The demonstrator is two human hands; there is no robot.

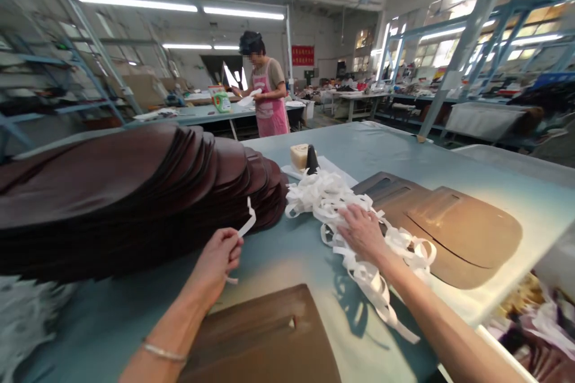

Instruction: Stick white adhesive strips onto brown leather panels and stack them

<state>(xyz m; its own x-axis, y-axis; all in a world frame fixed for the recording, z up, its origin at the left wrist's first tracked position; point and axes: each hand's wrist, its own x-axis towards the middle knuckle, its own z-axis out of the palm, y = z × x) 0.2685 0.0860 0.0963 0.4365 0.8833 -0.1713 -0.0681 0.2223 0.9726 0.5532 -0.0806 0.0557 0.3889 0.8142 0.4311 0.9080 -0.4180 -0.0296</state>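
My left hand (223,251) is closed in a pinch on a short strip of white tape (247,221), whose upper end sticks up bent above the fingers. A small end of it shows below the hand. Over a tangled heap of white tape (326,191) lies my right hand (360,230), fingers stretched out and resting on the loops. A loose length trails toward me from the heap. Below my hands is a brown leather piece (265,335) with a small slot. Right of the heap, more brown leather pieces (471,227) overlap, one with a long curved slit.
A tall stack of dark maroon leather pieces (112,173) fills the left of the blue table (269,263). Behind the tape stand a cream block (299,157) and a black cone (311,160). A co-worker in a pink apron (271,114) stands at another table. A metal post (467,48) rises at right.
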